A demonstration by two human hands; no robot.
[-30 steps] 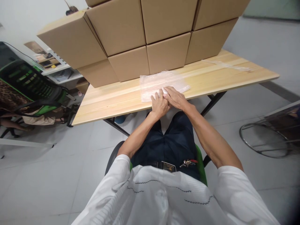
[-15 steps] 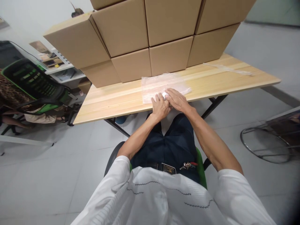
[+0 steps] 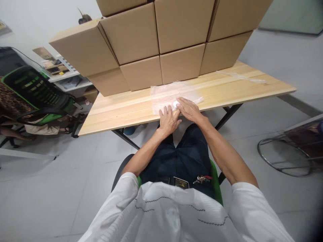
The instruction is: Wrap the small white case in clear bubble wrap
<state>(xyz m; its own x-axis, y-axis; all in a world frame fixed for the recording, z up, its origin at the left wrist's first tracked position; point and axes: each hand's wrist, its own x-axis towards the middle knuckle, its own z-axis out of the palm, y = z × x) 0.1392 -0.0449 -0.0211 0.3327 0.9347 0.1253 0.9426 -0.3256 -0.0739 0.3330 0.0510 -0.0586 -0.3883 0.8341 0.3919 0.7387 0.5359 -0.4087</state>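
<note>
A thin clear plastic bubble-wrap sheet (image 3: 163, 93) lies on the wooden table (image 3: 121, 112) near its front edge. On it rests a small white object (image 3: 175, 104), mostly covered by my right hand, so its kind is unclear. My right hand (image 3: 188, 109) is curled over this object, with the fingers together. Beside it, my left hand (image 3: 169, 121) has its fingers spread and fingertips on the sheet's near edge, just left of the white object. The hands nearly touch.
Stacked cardboard boxes (image 3: 140, 33) stand along the table's far side, close behind the sheet. A strip of clear plastic (image 3: 243, 77) lies on the right of the tabletop. At left a person sits by a black and green chair (image 3: 27, 90); a metal-ringed stool (image 3: 284, 156) stands at right.
My left hand has slid slightly left, its fingers spreading more and parting from the right hand. The right hand stays over the white object. The camera view has tilted slightly.
</note>
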